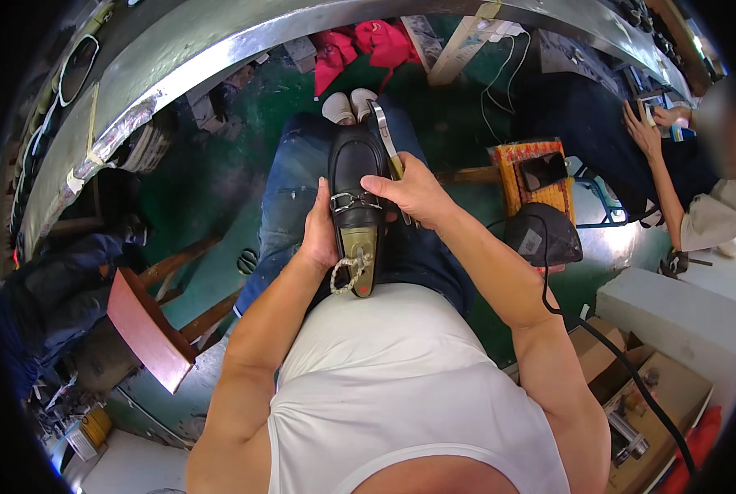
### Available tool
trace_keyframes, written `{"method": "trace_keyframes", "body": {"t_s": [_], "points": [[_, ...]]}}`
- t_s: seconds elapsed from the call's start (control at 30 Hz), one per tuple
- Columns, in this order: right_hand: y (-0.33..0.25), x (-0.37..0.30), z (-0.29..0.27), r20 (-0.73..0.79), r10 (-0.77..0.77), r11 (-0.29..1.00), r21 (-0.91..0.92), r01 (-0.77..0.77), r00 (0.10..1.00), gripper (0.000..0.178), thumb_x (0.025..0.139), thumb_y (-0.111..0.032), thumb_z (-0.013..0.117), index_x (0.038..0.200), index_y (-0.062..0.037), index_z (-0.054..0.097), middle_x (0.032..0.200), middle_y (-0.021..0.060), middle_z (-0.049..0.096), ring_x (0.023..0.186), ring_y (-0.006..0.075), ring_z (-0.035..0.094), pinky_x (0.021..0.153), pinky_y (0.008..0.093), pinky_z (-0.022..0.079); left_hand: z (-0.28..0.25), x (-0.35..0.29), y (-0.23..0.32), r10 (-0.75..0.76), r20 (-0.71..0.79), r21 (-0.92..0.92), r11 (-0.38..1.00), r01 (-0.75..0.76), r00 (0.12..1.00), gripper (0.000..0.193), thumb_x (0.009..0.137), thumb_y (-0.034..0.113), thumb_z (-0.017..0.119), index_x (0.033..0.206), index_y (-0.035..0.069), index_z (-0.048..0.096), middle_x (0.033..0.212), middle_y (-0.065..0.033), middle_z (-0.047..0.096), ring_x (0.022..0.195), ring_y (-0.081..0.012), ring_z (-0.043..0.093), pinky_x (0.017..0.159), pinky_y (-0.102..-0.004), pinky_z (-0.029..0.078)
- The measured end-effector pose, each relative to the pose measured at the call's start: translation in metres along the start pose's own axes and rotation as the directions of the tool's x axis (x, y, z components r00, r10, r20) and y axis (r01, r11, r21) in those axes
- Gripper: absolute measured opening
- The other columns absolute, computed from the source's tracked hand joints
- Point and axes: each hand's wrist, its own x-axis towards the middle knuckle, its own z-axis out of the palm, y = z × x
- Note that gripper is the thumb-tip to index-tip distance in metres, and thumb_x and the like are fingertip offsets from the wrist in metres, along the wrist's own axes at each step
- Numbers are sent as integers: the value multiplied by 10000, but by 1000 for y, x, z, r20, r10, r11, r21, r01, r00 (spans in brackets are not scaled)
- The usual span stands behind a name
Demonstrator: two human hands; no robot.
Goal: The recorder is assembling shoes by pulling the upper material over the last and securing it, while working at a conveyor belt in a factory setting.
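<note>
A black loafer (356, 169) with a silver metal bit across its vamp lies over my lap, toe pointing away from me. It sits on an olive-green shoe last (359, 247), whose heel end carries a loop of pale rope (347, 276). My left hand (322, 229) is closed on the left side of the shoe, its thumb up along the edge. In my right hand (415, 193) is a silver pincer-like tool (387, 136) with a yellowish handle, upright along the shoe's right side. The right thumb presses on the shoe near the bit; the other fingertips are partly hidden.
A metal-edged bench (211, 62) curves across the far side. At left is a brown stool (150, 329). To the right, a phone (543, 171) lies on an orange woven seat, beside a black cable (623, 342). Another person's hand (643, 132) works at far right.
</note>
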Motion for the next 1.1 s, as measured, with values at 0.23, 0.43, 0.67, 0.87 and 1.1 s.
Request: {"method": "trace_keyframes", "body": {"t_s": [0.23,0.43,0.67,0.87,1.1], "points": [[30,11,-2,-9,-179,975,-139,176,984,635,762,-349,830,1140,67,536,990,146,658,888,221,653,797,354,530,11,-10,-1,115,-192,61,993,-105,975,616,980,603,431,1264,72,562,1057,-104,661,932,-227,664,823,-391,565],[33,4,5,-34,-191,941,-291,173,981,558,826,-398,755,1101,49,563,937,141,638,859,197,605,786,348,492,13,-15,9,180,-304,165,977,-134,936,371,962,314,602,1207,48,521,1037,-84,624,885,-208,641,767,-386,562],[12,5,-16,-8,-111,989,-95,109,994,384,921,-350,657,1047,-10,529,887,86,668,806,147,626,749,307,496,84,-11,187,415,-274,278,898,-341,868,614,925,595,541,1185,42,599,1076,-135,664,943,-239,658,817,-378,553],[23,35,-34,-24,-206,969,-142,201,978,372,911,-328,668,1038,-9,524,878,82,657,810,163,652,764,318,510,59,26,331,681,65,884,300,-359,729,821,820,642,679,1305,-4,534,1169,-127,643,1073,-205,623,949,-337,479],[16,46,-56,76,-64,975,-209,79,995,352,896,-297,695,1042,-6,560,931,105,685,858,185,673,791,329,516,65,70,344,817,107,977,19,-211,567,375,864,113,693,1206,7,584,1019,-21,636,922,-105,583,843,-283,475]]}}
